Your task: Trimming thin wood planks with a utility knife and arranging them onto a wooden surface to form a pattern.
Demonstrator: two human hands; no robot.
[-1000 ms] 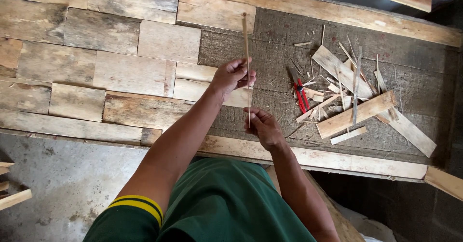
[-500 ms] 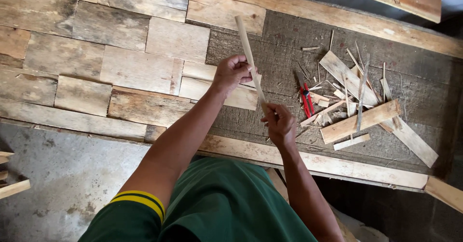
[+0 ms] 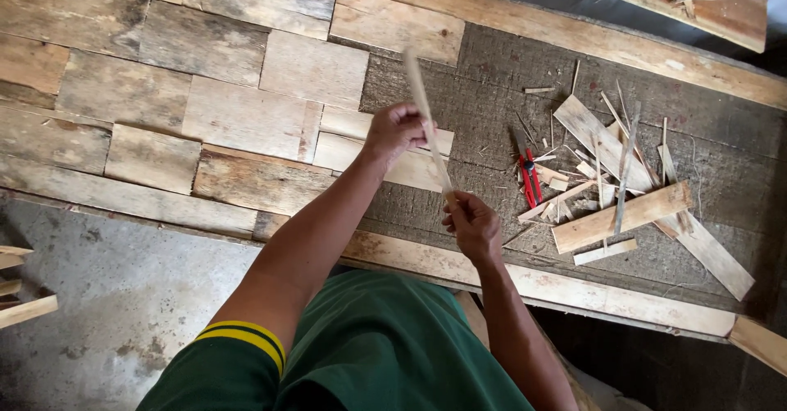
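Both hands grip one thin wooden strip (image 3: 425, 120) above the plank workbench (image 3: 246, 124): the left hand (image 3: 393, 131) closed around its middle, the right hand (image 3: 471, 222) pinching its lower end. Right of them, a red-handled cutter (image 3: 529, 177), possibly pliers, lies beside wood offcuts (image 3: 623, 206).

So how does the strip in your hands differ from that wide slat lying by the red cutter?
The thin wooden strip is narrow and held tilted above the panel by the left hand and right hand; the wide slat is broader, thicker and lies flat among offcuts beside the red cutter. Both are pale bare wood.
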